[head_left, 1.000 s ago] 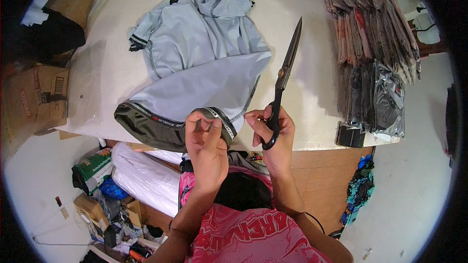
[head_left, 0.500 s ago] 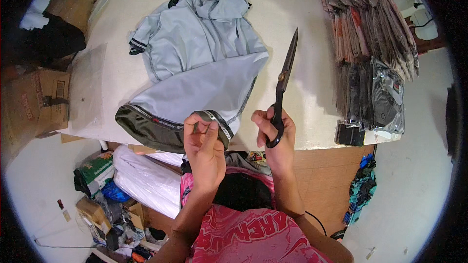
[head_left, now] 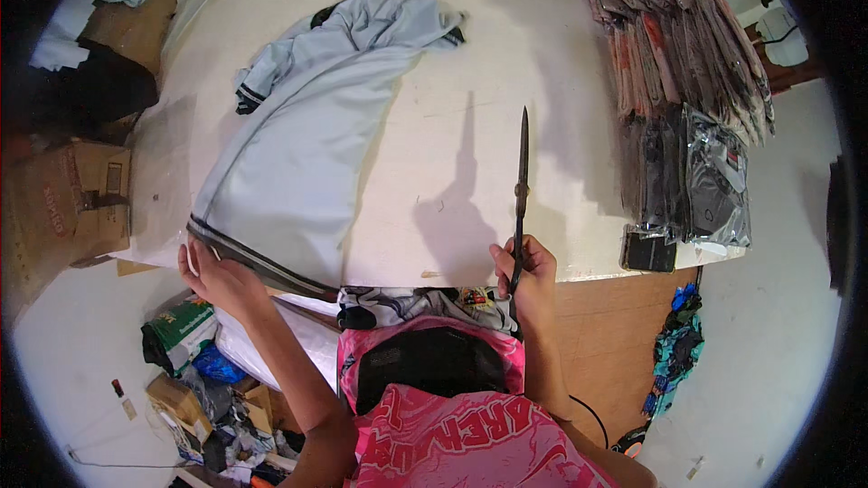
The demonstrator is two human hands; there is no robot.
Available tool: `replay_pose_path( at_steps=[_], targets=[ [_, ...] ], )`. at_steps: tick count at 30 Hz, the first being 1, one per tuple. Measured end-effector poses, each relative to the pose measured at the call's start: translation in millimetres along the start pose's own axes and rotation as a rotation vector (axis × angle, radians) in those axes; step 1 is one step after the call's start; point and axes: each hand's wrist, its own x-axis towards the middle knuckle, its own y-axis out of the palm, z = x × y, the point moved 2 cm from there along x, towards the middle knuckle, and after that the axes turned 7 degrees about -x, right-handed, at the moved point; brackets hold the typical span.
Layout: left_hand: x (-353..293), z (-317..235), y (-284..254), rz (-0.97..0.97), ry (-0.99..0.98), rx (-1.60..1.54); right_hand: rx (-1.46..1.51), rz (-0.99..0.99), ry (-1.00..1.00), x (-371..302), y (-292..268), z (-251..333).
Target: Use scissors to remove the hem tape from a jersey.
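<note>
Scissors (head_left: 522,167) Stood Clear of Pale Garment (head_left: 289,183)

At lower left, the left hand (head_left: 224,282), loosely curled, met the dark hem (head_left: 262,257), its hold unclear; right of centre, the right hand (head_left: 533,267) gripped the scissors. Upper left on the bench (head_left: 551,63), the garment's lower part lay spread, its top unsmoothed.

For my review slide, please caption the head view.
The right hand holds dark scissors, blades closed, while the left hand is at the dark hem of a pale grey garment.

- Can't really see the scissors (head_left: 522,190) handles, buried in the right hand (head_left: 536,268)
- Can't tell pinch from touch, left hand (head_left: 224,279) on grey garment (head_left: 294,163)
- Can't see the bagged stack (head_left: 665,45) past the top edge
</note>
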Motion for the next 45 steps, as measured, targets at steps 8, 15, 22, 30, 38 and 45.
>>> replay_pose_path(
  at_steps=[8, 15, 22, 30, 38, 45],
  targets=[
    [-50.3, 42.5, 58.6, 0.623, 0.185, 0.397, -0.063, 0.054, -0.009, 4.2, 15.0, -0.9],
    [-58.0, 108.0, 189.5, 0.878, 0.715, 0.557, -0.108, 0.129, -0.004, -5.8, 14.5, -2.5],
    [-89.5, 141.8, 196.3, 1.180, 0.631, 0.546, -0.112, 0.071, -0.008, -2.6, -4.2, -1.8],
    [-130.1, 67.3, 135.1, 1.528, 0.255, 0.518, -0.099, -0.008, -0.265, 26.0, 3.7, 13.0],
    [-121.1, 37.9, 90.7, 1.432, 0.017, 0.503, -0.267, -0.256, -0.438, 60.0, 26.8, -3.2],
    [-112.6, 26.8, 77.4, 1.400, 0.052, 0.488, -0.292, -0.245, -0.420, 71.7, 30.0, -17.3]
  ],
)
